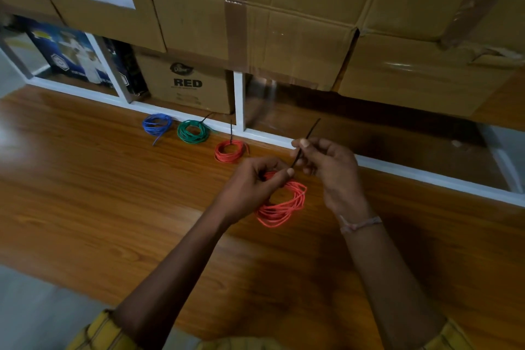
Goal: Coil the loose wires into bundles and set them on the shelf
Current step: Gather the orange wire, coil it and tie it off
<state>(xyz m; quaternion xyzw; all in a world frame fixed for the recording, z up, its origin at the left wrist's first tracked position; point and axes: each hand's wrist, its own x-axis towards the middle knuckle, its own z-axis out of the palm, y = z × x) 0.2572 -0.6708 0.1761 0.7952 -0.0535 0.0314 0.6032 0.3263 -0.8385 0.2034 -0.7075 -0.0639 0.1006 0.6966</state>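
Item: coral-red wire coil [284,203], under work. Lies low over the wooden surface [113,193], centre of scene, between the two hands; whether it rests on the wood or hangs just clear cannot be told.

Left hand [252,182]: fingers curled, pinching the coil at its far-left edge, where the black tie [305,143] meets the strands.

Right hand [326,162]: fingers curled, pinching the black tie partway along its length. Pink thread band at the wrist.

Key relation: the tie's long axis runs on a slant, from the left-hand pinch up, to the right and away, its free tip beyond the right hand, pointing at the shelf opening. The coil lies near and right of the left hand, and near and left of the right. The right hand is nearer the free end, so any cinching pull would likely fall to it, along that axis, with the left hand as anchor.

Finished stock, in a row along the white shelf edge [397,170], far left of the hands: blue coil [156,124], green coil [193,131], red coil [230,150]. The green and red show black ties; the blue cannot be told.

Judged status: fourth bundle being tied, not yet placed.
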